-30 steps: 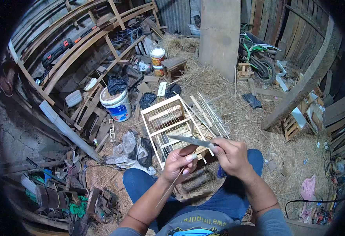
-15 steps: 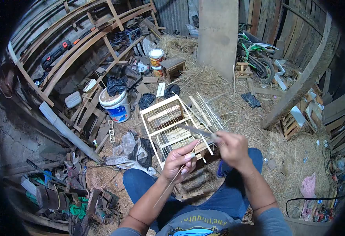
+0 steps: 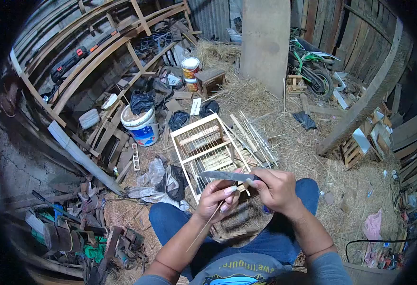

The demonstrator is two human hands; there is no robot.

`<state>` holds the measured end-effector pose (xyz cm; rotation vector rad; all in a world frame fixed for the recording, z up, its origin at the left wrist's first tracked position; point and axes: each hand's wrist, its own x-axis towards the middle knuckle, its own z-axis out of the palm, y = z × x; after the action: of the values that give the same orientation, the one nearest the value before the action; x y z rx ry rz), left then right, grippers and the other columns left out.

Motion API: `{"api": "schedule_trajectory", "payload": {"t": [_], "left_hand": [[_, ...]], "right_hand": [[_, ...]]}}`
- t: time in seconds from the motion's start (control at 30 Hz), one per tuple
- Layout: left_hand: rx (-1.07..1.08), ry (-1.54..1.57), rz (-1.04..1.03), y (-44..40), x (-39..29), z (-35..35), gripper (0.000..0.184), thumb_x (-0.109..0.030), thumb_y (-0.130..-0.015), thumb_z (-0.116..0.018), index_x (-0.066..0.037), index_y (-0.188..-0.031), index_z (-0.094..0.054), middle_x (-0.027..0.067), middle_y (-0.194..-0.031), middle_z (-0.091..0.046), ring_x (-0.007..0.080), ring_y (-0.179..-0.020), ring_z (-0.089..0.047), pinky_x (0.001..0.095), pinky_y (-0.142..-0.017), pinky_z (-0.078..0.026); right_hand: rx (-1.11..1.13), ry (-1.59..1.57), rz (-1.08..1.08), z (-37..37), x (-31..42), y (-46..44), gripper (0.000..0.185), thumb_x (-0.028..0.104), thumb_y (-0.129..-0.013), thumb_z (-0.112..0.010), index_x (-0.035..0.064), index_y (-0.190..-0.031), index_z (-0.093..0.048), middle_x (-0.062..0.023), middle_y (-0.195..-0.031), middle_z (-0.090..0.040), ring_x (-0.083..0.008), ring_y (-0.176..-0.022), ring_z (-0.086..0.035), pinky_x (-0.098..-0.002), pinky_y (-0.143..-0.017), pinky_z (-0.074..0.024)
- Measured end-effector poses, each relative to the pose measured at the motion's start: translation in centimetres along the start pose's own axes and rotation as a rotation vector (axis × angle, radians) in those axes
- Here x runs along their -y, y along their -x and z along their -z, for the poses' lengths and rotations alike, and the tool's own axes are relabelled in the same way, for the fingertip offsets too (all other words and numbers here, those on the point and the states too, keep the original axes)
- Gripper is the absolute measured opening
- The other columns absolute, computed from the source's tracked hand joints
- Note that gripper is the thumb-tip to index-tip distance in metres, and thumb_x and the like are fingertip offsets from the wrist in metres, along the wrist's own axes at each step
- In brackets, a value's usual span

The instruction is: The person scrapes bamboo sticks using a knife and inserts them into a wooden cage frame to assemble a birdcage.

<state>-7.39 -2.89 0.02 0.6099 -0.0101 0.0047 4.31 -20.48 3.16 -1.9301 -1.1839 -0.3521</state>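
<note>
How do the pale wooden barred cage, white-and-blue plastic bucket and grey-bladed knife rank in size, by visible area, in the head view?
Largest to smallest:
barred cage
plastic bucket
knife

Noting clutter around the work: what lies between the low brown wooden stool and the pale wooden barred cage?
The head view shows a crumpled black plastic bag and a flat white rectangular piece between the stool and cage.

Left: a white bucket (image 3: 144,134) topped by a black plastic bag (image 3: 143,102). Rear centre: two stacked pails (image 3: 190,70), just beside a wooden stool (image 3: 212,75); an upright panel (image 3: 265,45) stands near a green motorcycle (image 3: 309,64). Right: a slanting wooden post (image 3: 360,97); below it in view, a pink cloth (image 3: 373,226) on the straw-strewn floor (image 3: 344,185).
</note>
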Motion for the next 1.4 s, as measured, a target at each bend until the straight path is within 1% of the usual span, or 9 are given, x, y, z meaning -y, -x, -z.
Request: {"api": "schedule_trajectory", "payload": {"t": [0.23, 0.33, 0.4, 0.5, 0.57, 0.7, 0.87, 1.17, 1.4], "left_hand": [[0.032, 0.061, 0.020, 0.0, 0.4, 1.4, 0.050, -0.006, -0.099, -0.057, 0.004, -0.147, -0.047, 0.0020, -0.073, -0.056, 0.0061, -0.053, -0.045, 0.0203, -0.048, -0.036], [0.032, 0.001, -0.009, -0.2, 0.3, 0.7, 0.047, -0.009, -0.100, -0.056, 0.011, -0.141, -0.045, 0.0020, -0.071, -0.053, 0.0067, -0.051, -0.044, 0.0204, -0.044, -0.036], [-0.036, -0.043, -0.029, -0.1, 0.2, -0.2, 0.050, -0.009, -0.100, -0.057, 0.009, -0.145, -0.043, 0.0017, -0.071, -0.054, 0.0068, -0.052, -0.045, 0.0209, -0.045, -0.036], [0.019, 0.035, 0.015, 0.0, 0.3, 0.6, 0.054, -0.007, -0.099, -0.056, 0.007, -0.149, -0.041, 0.0020, -0.071, -0.055, 0.0073, -0.053, -0.045, 0.0212, -0.046, -0.037], [0.060, 0.060, 0.056, 0.3, 0.2, 1.1, 0.052, -0.005, -0.099, -0.055, 0.005, -0.148, -0.043, 0.0019, -0.072, -0.055, 0.0078, -0.053, -0.045, 0.0210, -0.047, -0.036], [0.035, 0.011, -0.020, 0.6, 0.3, 0.9, 0.052, -0.004, -0.098, -0.054, 0.005, -0.148, -0.044, 0.0023, -0.072, -0.056, 0.0081, -0.053, -0.045, 0.0210, -0.046, -0.037], [0.053, 0.057, 0.000, 0.2, 0.8, 1.2, 0.054, -0.005, -0.099, -0.054, 0.004, -0.150, -0.040, 0.0028, -0.073, -0.055, 0.0088, -0.053, -0.045, 0.0223, -0.045, -0.037], [0.116, 0.170, 0.004, 0.3, 0.8, 1.1, 0.052, -0.008, -0.101, -0.054, 0.006, -0.148, -0.040, 0.0021, -0.073, -0.053, 0.0091, -0.054, -0.046, 0.0236, -0.047, -0.035], [0.125, 0.299, 0.018, 0.3, 0.7, 1.7, 0.051, -0.005, -0.101, -0.050, 0.002, -0.150, -0.039, 0.0040, -0.076, -0.055, 0.0097, -0.055, -0.046, 0.0235, -0.047, -0.037]], "right_hand": [[-0.023, 0.048, -0.059, 0.6, -1.3, -0.1, 0.016, 0.027, -0.091, -0.070, 0.0125, -0.097, -0.072, -0.0070, -0.075, -0.070, -0.0269, -0.059, -0.068, -0.0386, -0.052, -0.0511], [-0.037, 0.036, -0.048, 0.7, -0.5, 0.1, 0.016, 0.027, -0.091, -0.070, 0.0126, -0.097, -0.072, -0.0070, -0.075, -0.070, -0.0269, -0.061, -0.069, -0.0385, -0.053, -0.0520], [-0.011, 0.014, -0.022, 0.3, -0.2, 0.2, 0.016, 0.027, -0.091, -0.070, 0.0122, -0.097, -0.072, -0.0071, -0.074, -0.070, -0.0271, -0.061, -0.069, -0.0385, -0.053, -0.0523], [-0.010, 0.015, 0.019, 0.2, -0.7, 0.1, 0.017, 0.027, -0.090, -0.070, 0.0113, -0.095, -0.071, -0.0067, -0.072, -0.070, -0.0268, -0.059, -0.068, -0.0383, -0.052, -0.0521], [-0.146, 0.111, -0.048, 0.5, -1.7, -0.3, 0.017, 0.027, -0.092, -0.069, 0.0112, -0.095, -0.072, -0.0059, -0.070, -0.069, -0.0244, -0.055, -0.067, -0.0366, -0.048, -0.0505], [-0.137, 0.110, -0.044, 1.5, -2.7, -0.4, 0.019, 0.028, -0.097, -0.066, 0.0115, -0.097, -0.074, -0.0051, -0.068, -0.069, -0.0197, -0.052, -0.065, -0.0346, -0.046, -0.0479], [0.015, -0.012, 0.004, 0.8, 0.4, 0.4, 0.015, 0.027, -0.091, -0.070, 0.0119, -0.094, -0.070, -0.0071, -0.073, -0.068, -0.0272, -0.063, -0.069, -0.0386, -0.054, -0.0514], [-0.018, 0.034, -0.017, 0.4, -0.7, 0.2, 0.015, 0.025, -0.090, -0.070, 0.0121, -0.096, -0.071, -0.0073, -0.072, -0.069, -0.0262, -0.062, -0.069, -0.0385, -0.052, -0.0511], [-0.003, 0.075, -0.091, 0.4, -0.9, 0.4, 0.017, 0.027, -0.091, -0.070, 0.0113, -0.097, -0.072, -0.0079, -0.075, -0.071, -0.0265, -0.062, -0.069, -0.0387, -0.052, -0.0518]]}}
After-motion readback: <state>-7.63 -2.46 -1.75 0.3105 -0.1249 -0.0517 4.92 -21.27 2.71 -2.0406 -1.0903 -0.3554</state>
